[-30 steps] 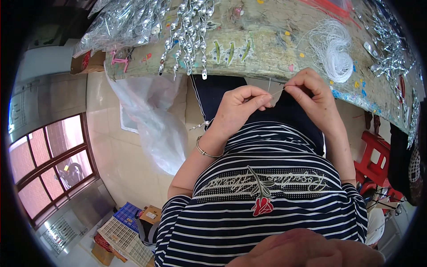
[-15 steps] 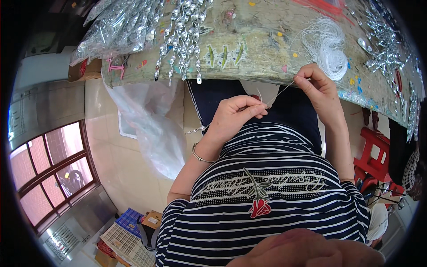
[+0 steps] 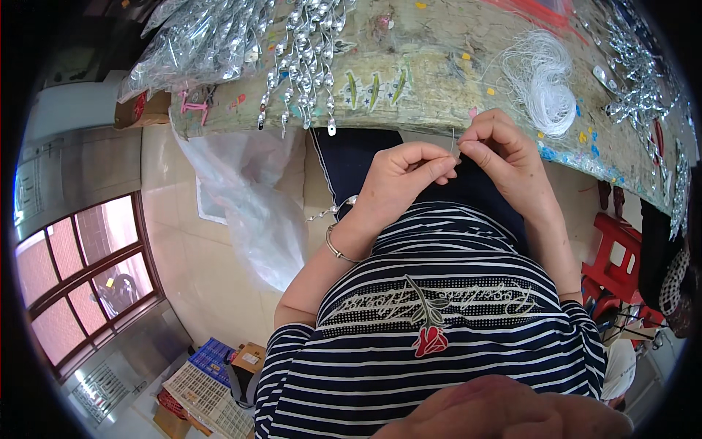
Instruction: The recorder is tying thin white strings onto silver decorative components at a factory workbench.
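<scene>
My left hand (image 3: 398, 179) and my right hand (image 3: 504, 157) meet fingertip to fingertip just below the edge of a worn workbench (image 3: 439, 88). Between the pinched fingers stands a thin needle (image 3: 453, 140) with a fine pale thread; each hand grips part of it. A metal bangle (image 3: 335, 245) sits on my left wrist. Above my right hand, on the bench, lies a loose bundle of white thread (image 3: 545, 84). Strings of silver beaded ornaments (image 3: 307, 58) hang over the bench edge to the upper left of my hands.
Bags of silver ornaments (image 3: 197, 44) are piled at the bench's left, more silver pieces (image 3: 643, 88) at its right. A clear plastic bag (image 3: 248, 197) hangs below the bench. A red stool (image 3: 610, 256) stands right; crates and boxes (image 3: 212, 380) sit on the floor.
My hands have come together: the right hand moved down and left toward the left hand, and the thread that was pulled taut between them is now gathered at the fingertips.
</scene>
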